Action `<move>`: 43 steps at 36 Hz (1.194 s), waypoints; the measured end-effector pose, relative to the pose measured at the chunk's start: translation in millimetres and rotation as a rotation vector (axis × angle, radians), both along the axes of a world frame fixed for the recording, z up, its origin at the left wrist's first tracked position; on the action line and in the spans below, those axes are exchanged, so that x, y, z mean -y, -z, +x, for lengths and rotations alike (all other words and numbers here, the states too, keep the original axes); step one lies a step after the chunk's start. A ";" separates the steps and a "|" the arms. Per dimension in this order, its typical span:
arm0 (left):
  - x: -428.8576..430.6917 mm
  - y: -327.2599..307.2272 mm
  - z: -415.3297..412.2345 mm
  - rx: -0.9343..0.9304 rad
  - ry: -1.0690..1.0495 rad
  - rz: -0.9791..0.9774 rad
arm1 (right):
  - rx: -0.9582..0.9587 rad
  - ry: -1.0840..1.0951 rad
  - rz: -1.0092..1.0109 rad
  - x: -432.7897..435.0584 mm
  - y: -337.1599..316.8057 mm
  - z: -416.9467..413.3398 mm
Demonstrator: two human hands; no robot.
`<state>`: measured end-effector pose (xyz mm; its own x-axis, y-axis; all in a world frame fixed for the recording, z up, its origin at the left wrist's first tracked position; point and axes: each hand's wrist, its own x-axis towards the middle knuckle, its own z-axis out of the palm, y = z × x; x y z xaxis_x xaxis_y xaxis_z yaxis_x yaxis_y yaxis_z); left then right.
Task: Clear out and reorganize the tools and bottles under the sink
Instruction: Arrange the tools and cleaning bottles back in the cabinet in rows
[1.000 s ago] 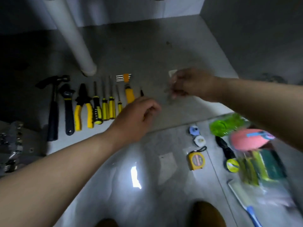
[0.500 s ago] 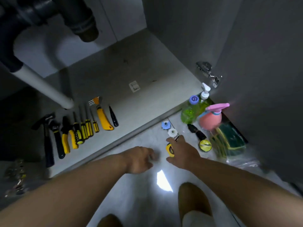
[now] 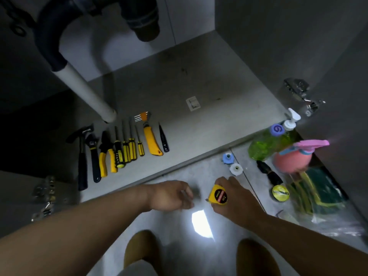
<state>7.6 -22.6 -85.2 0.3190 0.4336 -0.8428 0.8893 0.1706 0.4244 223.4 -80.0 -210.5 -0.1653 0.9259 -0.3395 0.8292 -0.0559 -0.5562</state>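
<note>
My right hand (image 3: 237,198) grips a yellow tape measure (image 3: 218,195) just above the floor in front of the cabinet. My left hand (image 3: 171,195) hovers beside it with fingers curled, blurred, nothing visible in it. On the cabinet floor (image 3: 199,132) lies a row of tools: hammer (image 3: 82,156), wrench (image 3: 94,156), yellow pliers (image 3: 106,156), several screwdrivers (image 3: 127,148), a yellow utility knife (image 3: 151,142). At the right stand a green bottle (image 3: 266,144) and a pink spray bottle (image 3: 292,158).
A white drain pipe (image 3: 85,90) comes down at the back left. Blue (image 3: 227,157) and white (image 3: 236,169) tape rolls, a black tool (image 3: 268,172), a yellow-green disc (image 3: 280,193) and bagged sponges (image 3: 318,192) lie on the floor at the right. A door hinge (image 3: 298,90) sticks out.
Both hands drew back from the cabinet floor to the tiles in front. My right hand took hold of the tape measure and has lifted and turned it.
</note>
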 end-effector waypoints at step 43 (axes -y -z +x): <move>-192.2 31.3 -21.0 -0.180 -0.424 0.967 | -0.294 -0.095 0.167 -104.8 -64.3 -14.8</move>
<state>-13.4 169.7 -116.5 -0.1090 0.9888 -0.1017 0.8993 0.1417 0.4136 208.6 24.8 -146.2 -0.3216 0.9406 -0.1092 0.6291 0.1260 -0.7671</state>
